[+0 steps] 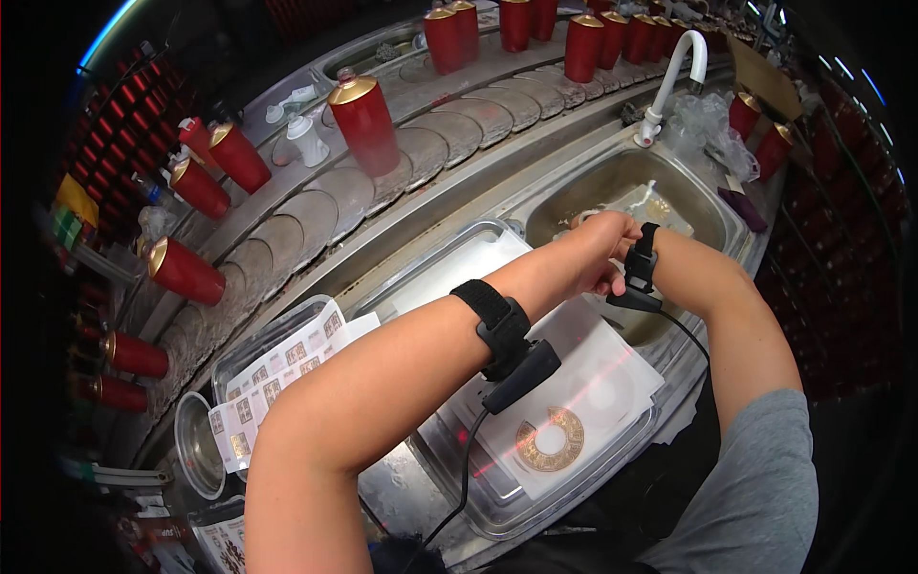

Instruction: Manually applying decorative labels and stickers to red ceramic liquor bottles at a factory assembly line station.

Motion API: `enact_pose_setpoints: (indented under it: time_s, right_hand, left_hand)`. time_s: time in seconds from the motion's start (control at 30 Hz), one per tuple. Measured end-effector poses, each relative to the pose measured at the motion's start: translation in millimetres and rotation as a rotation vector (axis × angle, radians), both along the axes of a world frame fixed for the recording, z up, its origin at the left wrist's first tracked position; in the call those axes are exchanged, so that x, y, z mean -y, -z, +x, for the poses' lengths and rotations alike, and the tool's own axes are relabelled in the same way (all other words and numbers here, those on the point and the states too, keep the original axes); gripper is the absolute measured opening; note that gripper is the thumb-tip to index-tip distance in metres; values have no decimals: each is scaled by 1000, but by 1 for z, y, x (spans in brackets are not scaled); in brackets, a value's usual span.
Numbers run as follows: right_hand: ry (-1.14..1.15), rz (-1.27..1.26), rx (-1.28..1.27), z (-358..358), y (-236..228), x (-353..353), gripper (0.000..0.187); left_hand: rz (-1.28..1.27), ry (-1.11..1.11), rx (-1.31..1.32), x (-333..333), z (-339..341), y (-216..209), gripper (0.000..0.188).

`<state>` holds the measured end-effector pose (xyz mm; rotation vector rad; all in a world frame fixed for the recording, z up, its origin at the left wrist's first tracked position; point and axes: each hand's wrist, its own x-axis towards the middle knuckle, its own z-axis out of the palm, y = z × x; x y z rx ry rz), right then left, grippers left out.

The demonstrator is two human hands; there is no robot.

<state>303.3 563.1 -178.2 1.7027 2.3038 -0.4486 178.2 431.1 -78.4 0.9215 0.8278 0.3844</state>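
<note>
My left hand (606, 237) reaches over the near-left rim of the steel sink (741, 239) and crosses my right hand. Its visible fingers curl inward beside my right wrist; whatever they grip is hidden. My right hand (626, 248) comes in from the right, mostly covered by the left, and its fingers cannot be made out. Each arm wears a black strap with a small cabled device. Pale, wet-looking material (655, 206) lies in the sink beyond the hands. Below them, white sheets (612, 373) rest on a clear plastic tray (535, 512), with a gold ring-shaped label (550, 440) on top.
A white curved faucet (677, 77) stands behind the sink beside a crumpled clear bag (708, 129). Beyond, red bottles with gold shoulders (363, 124) stand along a plate conveyor (459, 134). Printed label sheets (277, 373) and a round metal bowl (198, 445) sit at left.
</note>
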Motion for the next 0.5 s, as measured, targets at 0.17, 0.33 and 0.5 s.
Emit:
enact_pose_setpoints:
  time_s: [0.17, 0.33, 0.5]
  right_hand:
    - [34, -66, 23, 12, 21, 7, 61]
    - [34, -120, 60, 11, 30, 15, 60]
    - [14, -168, 124, 13, 33, 26, 60]
  left_hand:
    - [6, 39, 7, -14, -10, -1, 34]
    - [-2, 41, 72, -21, -17, 14, 35]
    - [-53, 45, 71, -20, -12, 26, 37]
